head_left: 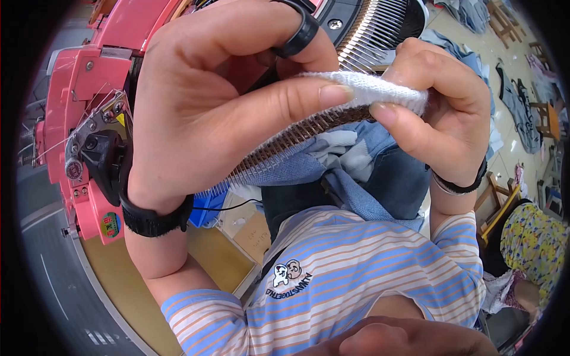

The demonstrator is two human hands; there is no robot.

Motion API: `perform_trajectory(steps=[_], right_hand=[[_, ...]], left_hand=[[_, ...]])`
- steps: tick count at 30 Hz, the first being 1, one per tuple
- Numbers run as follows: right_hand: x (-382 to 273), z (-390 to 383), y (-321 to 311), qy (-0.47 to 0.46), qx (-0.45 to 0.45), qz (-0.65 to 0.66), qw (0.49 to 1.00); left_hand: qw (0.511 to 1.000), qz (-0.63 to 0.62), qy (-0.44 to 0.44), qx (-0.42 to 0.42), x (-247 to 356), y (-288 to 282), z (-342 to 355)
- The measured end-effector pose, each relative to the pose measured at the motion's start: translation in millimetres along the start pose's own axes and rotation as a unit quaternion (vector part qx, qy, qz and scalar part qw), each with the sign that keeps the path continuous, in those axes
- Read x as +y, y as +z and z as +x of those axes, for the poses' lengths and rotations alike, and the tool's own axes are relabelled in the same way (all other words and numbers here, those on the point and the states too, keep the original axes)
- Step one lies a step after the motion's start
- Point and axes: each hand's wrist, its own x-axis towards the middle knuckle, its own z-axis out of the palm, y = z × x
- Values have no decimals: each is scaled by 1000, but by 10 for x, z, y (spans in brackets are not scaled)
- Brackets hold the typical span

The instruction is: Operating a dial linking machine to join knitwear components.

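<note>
Head view of two bare hands working a white knitted strip [380, 89] against a curved row of metal needles [297, 133] on a pink machine [89, 118]. The left hand [208, 101], large in the frame and close to the camera, pinches the left end of the strip between thumb and forefinger; it carries a black ring [300, 32] on one finger and a black wristband [151, 216] at the wrist. The right hand [442, 113] pinches the right end of the strip, thumb beneath and curled fingers above, with a thin black band [457, 185] around its wrist. The strip lies stretched between the two hands, at the centre of the scene and touching the needle row along its lower edge. Blue-grey knitted fabric [332, 160] hangs from the needles just below the strip. A second stretch of bright needles [371, 29] shows farther off, above the hands. Near the lower edge appears the person's striped blue and orange shirt [356, 267]. To the far right, garments lie on the floor beside wooden stools [504, 21].
</note>
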Motion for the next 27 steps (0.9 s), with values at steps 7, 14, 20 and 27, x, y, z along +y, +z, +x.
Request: perform_trajectory(steps=[7,14,20,27], right_hand=[[-29,-21,3,39,19,37,998],[55,-59,-4,33,110,83,990],[19,-34,-22,58,108,93,988],[25,-45,14,162,22,151,975]], left_hand=[[999,-8,-2,50,24,91,4],[991,-100,-71,52,28,113,29],[997,46,-52,-35,169,94,238],[998,-46,-30,-33,-55,9,180]])
